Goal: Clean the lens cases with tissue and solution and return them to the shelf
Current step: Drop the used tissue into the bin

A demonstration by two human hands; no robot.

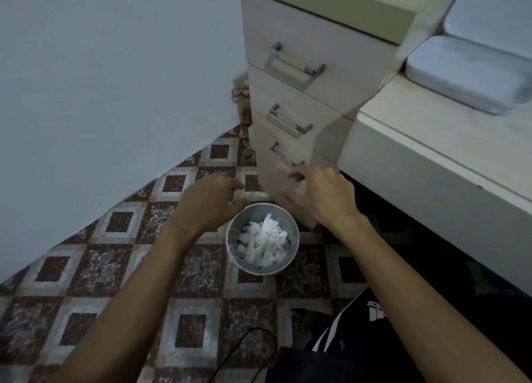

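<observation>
A small round grey waste bin (234,250) stands on the tiled floor, filled with crumpled white tissue (263,243). My left hand (207,199) hovers just above and left of the bin's rim, fingers loosely bent, holding nothing. My right hand (319,194) hangs above the bin's right side, in front of the lowest drawer, fingers spread and empty. Two pale blue-grey flat cases (463,74) lie on the desk top at the upper right.
A beige three-drawer cabinet (311,54) with metal handles stands right behind the bin, beside a white desk (417,140). A pale wall runs along the left. A black cable (239,351) and dark clothing (345,348) lie at the bottom.
</observation>
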